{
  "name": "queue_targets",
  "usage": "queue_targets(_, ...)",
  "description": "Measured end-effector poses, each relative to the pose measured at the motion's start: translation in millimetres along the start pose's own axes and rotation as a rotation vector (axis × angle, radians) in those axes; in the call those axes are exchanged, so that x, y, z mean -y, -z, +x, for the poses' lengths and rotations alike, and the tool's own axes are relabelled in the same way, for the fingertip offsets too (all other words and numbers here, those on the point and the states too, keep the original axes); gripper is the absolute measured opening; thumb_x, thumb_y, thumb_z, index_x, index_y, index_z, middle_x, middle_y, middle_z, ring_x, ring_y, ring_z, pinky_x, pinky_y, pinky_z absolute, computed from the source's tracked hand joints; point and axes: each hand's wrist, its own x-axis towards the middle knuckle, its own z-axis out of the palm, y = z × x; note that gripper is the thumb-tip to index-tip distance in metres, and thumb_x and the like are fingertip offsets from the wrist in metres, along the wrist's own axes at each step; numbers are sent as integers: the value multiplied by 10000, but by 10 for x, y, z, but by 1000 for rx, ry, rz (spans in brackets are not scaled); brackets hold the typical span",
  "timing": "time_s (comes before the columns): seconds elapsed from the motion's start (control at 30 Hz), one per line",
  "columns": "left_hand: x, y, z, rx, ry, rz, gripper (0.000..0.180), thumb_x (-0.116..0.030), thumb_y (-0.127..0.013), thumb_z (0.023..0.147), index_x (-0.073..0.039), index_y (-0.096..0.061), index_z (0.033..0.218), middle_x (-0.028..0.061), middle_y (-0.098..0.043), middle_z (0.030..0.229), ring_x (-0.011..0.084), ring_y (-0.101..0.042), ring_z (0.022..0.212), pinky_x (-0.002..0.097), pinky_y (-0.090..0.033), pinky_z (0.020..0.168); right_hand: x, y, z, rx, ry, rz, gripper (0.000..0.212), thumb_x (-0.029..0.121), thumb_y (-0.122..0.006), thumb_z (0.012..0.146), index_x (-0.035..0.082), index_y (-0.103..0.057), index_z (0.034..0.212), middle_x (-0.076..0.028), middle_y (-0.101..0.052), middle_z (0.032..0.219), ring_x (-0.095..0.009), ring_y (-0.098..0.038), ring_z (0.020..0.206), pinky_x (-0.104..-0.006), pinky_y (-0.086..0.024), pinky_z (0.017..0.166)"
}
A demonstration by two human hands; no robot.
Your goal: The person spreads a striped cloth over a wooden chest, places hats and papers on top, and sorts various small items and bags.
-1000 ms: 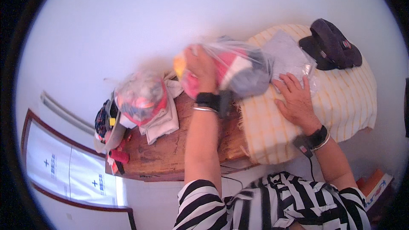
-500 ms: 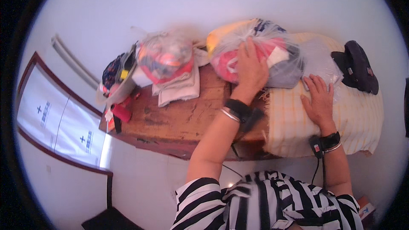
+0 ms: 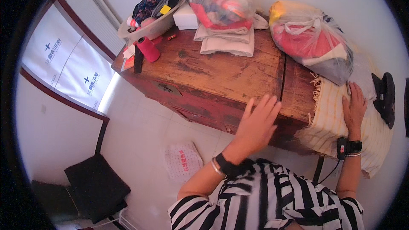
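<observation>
My left hand (image 3: 257, 121) is over the front edge of a worn wooden chest (image 3: 217, 76), fingers stretched out and holding nothing. On the right, my right hand (image 3: 354, 106) lies with fingers extended on a cream and yellow checked cloth (image 3: 332, 110), beside a clear plastic packet (image 3: 362, 72). Behind my hands rests a knotted see-through plastic bag (image 3: 313, 42) with red, white and grey cloth inside. A dark cap (image 3: 385, 100) lies to the right of my right hand.
Another clear bag of colourful items (image 3: 223, 4) sits on folded pale cloths (image 3: 230, 42). Left of it stand a white box (image 3: 186, 17), a filled pale basin (image 3: 153, 30) and a red thread cone (image 3: 148, 50). A printed bag (image 3: 183, 160) and black seat (image 3: 98, 187) are below.
My left hand has left the knotted bag and come back toward the chest's front edge. My right hand stays on the checked cloth. The view has shifted, showing more floor.
</observation>
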Motion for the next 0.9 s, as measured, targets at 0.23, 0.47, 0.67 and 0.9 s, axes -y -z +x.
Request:
queue_targets(0.23, 317, -442, -1506, 28, 478, -101, 668, -125, -646, 800, -35, -385, 1408, 184, -388, 1444, 343, -339, 1365, 548, -219, 1113, -40, -30, 50, -19, 81, -38, 493, 258, -527, 926, 150, -449, 1401, -89, -455, 1431, -257, -387, 1341, -486, -225, 1093)
queue_targets(0.47, 865, -1516, -4081, 496, 1137, -191, 437, -239, -619, 806, 3, -600, 1169, 260, -642, 1071, 382, -619, 1029, 457, -496, 897, -102, -61, 63, 1, 113, -44, 490, 213, -540, 912, 113, -463, 1385, -103, -476, 1416, -265, -414, 1322, -425, -279, 1074)
queue_targets(0.67, 870, -1941, -5492, 1094, 798, 30, 211, -257, -645, 768, -72, -739, 802, 152, -706, 833, 317, -690, 803, 458, -555, 706, -20, -11, 108, -4, 99, 53, 525, 161, -610, 826, 77, -501, 1333, -137, -508, 1371, -291, -458, 1269, -411, -301, 1061)
queue_targets(0.9, 1106, -2015, -4962, 605, 898, -456, 254, -208, -568, 829, -61, -641, 634, 100, -646, 608, 186, -618, 509, 325, -483, 462, -6, 39, 44, -66, 28, 58, 514, 250, -631, 813, 133, -524, 1302, -96, -517, 1342, -279, -455, 1255, -500, -268, 1044)
